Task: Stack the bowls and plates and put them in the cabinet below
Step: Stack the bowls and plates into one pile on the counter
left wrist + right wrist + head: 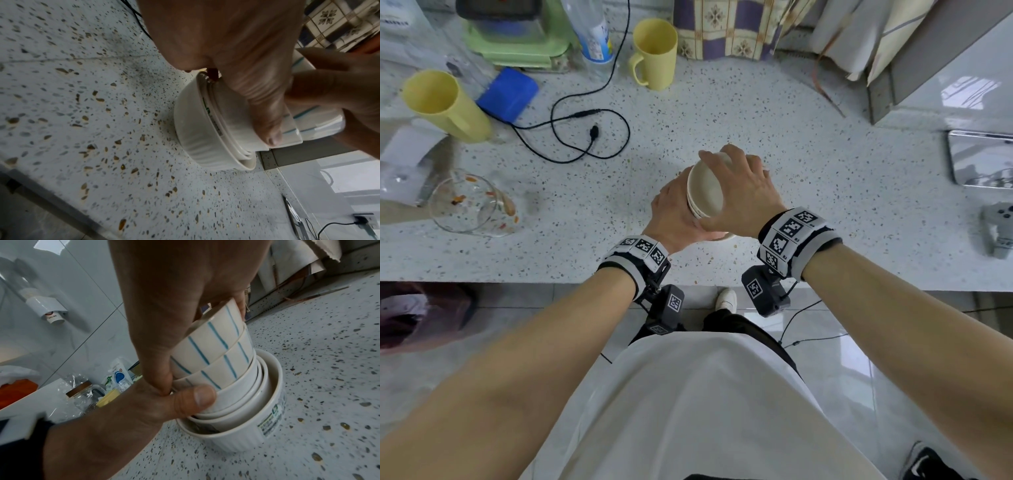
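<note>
Two hands are closed on one stack of bowls (704, 192), which stands near the front edge of the speckled bench (808, 192), at the middle of the head view. Taken from left to right: the left hand (674, 214) is set against the stack from about 8 o'clock, with its thumb curled round the plain white bowls in the middle of the stack, as the right wrist view shows. The stack comes next. It is made up of a ribbed white bowl (242, 439) at the bottom, resting on the bench, plain white bowls nested in it, and two blue-striped bowls (213, 350) on top. The right hand (739, 198) is laid over the top from about 4 o'clock, its fingers wrapped down over the rim of the uppermost striped bowl and its thumb pressed on the near side. Both grips are therefore clamped on the stack, neither being apart or idle.

The long axis of the stack is upright, though the upper bowls appear tilted a little within the ribbed one, so the nesting is judged not fully settled. No plates can be made out in any view. The cabinet is not seen; it is taken to lie under the bench front, at 6 o'clock from the grips and below them. The coming move is judged to turn on this: the stack must be brought toward the body and lowered with its axis kept upright, the bottom bowl being supported, since only the middle and upper bowls are held now.
</note>
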